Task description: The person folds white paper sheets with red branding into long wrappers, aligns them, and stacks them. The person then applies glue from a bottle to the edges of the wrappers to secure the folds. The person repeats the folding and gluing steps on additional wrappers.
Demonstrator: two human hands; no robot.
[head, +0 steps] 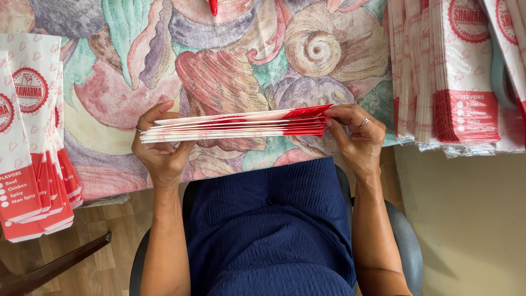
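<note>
Right bag stack (466, 77) cut off above

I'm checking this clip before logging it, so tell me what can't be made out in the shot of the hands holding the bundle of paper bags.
- Bundle of paper bags, head view: seen edge-on, so the count and faces are hidden.
- Left hand and right hand: fingers behind the bundle are covered by it.
- Right stack of bags: cut off by the top and right edges.
- Left stack of bags: cut off by the left edge.
- Red object: mostly cropped by the top edge.

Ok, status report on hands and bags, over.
Left hand, right hand grip bag bundle edge-on at both ends. Stacks lie either side. Nothing in between.
</note>
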